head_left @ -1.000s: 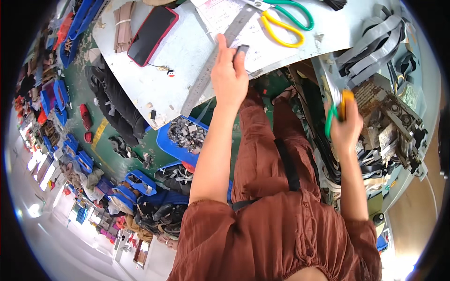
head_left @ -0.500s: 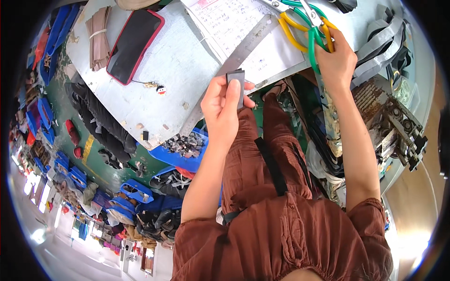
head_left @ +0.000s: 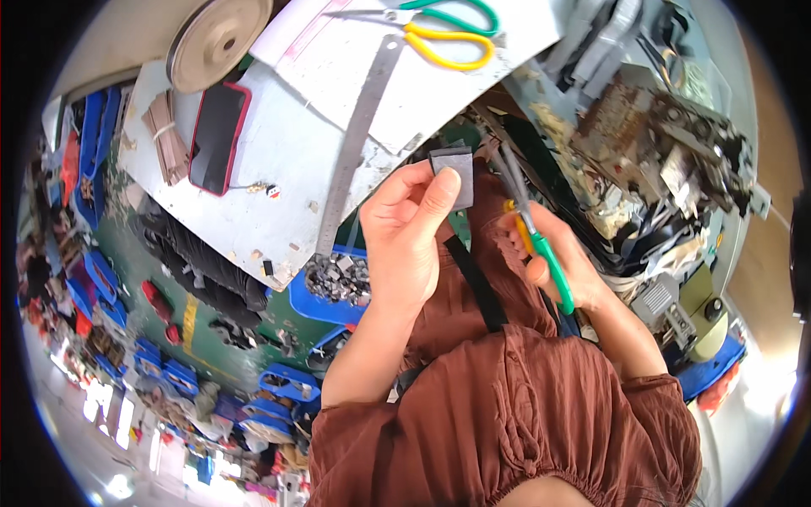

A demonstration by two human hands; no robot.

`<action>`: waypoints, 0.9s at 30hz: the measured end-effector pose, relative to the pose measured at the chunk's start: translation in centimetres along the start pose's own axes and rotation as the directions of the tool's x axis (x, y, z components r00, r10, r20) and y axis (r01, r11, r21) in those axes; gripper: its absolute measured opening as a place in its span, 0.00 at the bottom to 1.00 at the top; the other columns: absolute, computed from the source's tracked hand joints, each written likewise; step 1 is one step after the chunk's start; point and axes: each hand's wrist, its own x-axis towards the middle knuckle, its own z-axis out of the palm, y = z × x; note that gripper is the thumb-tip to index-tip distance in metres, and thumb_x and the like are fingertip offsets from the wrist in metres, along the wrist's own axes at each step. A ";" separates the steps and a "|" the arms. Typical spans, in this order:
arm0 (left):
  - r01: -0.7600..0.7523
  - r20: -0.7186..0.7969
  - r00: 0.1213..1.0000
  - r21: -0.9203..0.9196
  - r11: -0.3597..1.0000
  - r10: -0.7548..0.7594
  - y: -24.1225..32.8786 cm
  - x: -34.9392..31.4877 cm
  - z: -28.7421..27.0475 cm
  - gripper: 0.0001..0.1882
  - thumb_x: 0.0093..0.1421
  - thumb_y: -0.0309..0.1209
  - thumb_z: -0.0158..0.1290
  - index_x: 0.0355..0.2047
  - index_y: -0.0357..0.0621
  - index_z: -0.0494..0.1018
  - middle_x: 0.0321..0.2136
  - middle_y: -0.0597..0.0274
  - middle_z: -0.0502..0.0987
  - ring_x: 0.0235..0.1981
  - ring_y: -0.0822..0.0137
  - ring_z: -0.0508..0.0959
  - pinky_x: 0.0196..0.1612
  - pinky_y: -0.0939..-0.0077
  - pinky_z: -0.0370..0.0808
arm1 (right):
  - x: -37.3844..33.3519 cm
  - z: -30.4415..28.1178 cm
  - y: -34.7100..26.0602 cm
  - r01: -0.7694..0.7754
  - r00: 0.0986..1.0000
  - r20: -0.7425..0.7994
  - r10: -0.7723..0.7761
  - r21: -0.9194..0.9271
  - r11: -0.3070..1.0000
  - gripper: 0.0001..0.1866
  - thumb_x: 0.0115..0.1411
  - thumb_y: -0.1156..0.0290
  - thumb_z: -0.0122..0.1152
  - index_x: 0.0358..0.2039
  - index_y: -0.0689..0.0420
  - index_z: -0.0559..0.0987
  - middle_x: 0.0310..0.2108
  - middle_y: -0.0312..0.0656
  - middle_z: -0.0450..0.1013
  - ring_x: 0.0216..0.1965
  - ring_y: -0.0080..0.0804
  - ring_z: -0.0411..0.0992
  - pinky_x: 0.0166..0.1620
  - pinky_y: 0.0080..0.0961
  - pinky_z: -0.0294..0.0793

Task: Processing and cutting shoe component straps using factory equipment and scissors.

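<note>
My left hand point(head_left: 408, 228) pinches a small stack of dark grey fabric pieces point(head_left: 457, 176) between thumb and fingers, held beyond the table's near edge above my lap. To its right, my right hand point(head_left: 557, 253) grips a pair of scissors point(head_left: 547, 264) with green and yellow handles. The blades point away from me, slightly apart, close beside the fabric without touching it. A second pair of green and yellow scissors point(head_left: 448, 57) lies on the papers point(head_left: 338, 76) at the far side of the table. Next to it a steel ruler point(head_left: 361, 139) crosses the tabletop.
A black phone with a red case point(head_left: 221, 139) and a banded bundle of brown strips point(head_left: 166, 139) lie on the white table point(head_left: 291, 190). Below its near edge sits a blue bin point(head_left: 314, 304) of grey scraps. A rusty machine point(head_left: 667, 139) stands at the right.
My right hand has brought its scissors from the far side of the table back toward me, beside the fabric. The view has shifted. My left hand still holds the fabric pieces.
</note>
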 end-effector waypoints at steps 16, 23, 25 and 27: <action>-0.365 0.261 0.919 0.273 0.890 0.297 0.5 -5.4 8.9 0.04 0.56 0.21 0.56 0.30 0.36 0.71 0.25 0.71 0.71 0.25 0.83 0.67 0.29 0.90 0.62 | -7.7 -1.2 -1.6 0.228 0.960 -0.154 -0.233 -0.049 0.972 0.41 0.48 0.30 0.50 0.31 0.65 0.66 0.23 0.47 0.61 0.25 0.38 0.61 0.29 0.32 0.62; -0.346 0.376 0.902 0.342 0.874 0.210 0.4 -6.6 10.9 0.06 0.55 0.25 0.57 0.29 0.36 0.71 0.22 0.69 0.73 0.21 0.83 0.69 0.24 0.89 0.65 | -8.9 -0.4 -1.2 0.400 0.832 -0.400 -0.384 -0.047 0.916 0.39 0.49 0.30 0.48 0.24 0.62 0.66 0.17 0.43 0.60 0.20 0.33 0.60 0.24 0.30 0.61; -0.314 0.409 0.897 0.320 0.894 0.168 0.4 -7.0 11.3 0.06 0.55 0.25 0.57 0.29 0.35 0.71 0.22 0.68 0.74 0.22 0.83 0.70 0.25 0.89 0.66 | -9.0 -0.2 -0.9 0.438 0.800 -0.446 -0.400 -0.022 0.899 0.38 0.49 0.31 0.50 0.23 0.62 0.67 0.16 0.42 0.60 0.19 0.31 0.60 0.24 0.29 0.61; -0.255 0.392 0.909 0.258 0.932 0.140 0.4 -7.1 11.6 0.06 0.55 0.25 0.57 0.29 0.36 0.72 0.22 0.68 0.74 0.22 0.83 0.70 0.25 0.89 0.66 | -9.6 -0.4 -0.7 0.380 0.847 -0.403 -0.346 0.003 0.925 0.36 0.49 0.33 0.53 0.22 0.62 0.67 0.15 0.40 0.61 0.19 0.28 0.60 0.23 0.28 0.61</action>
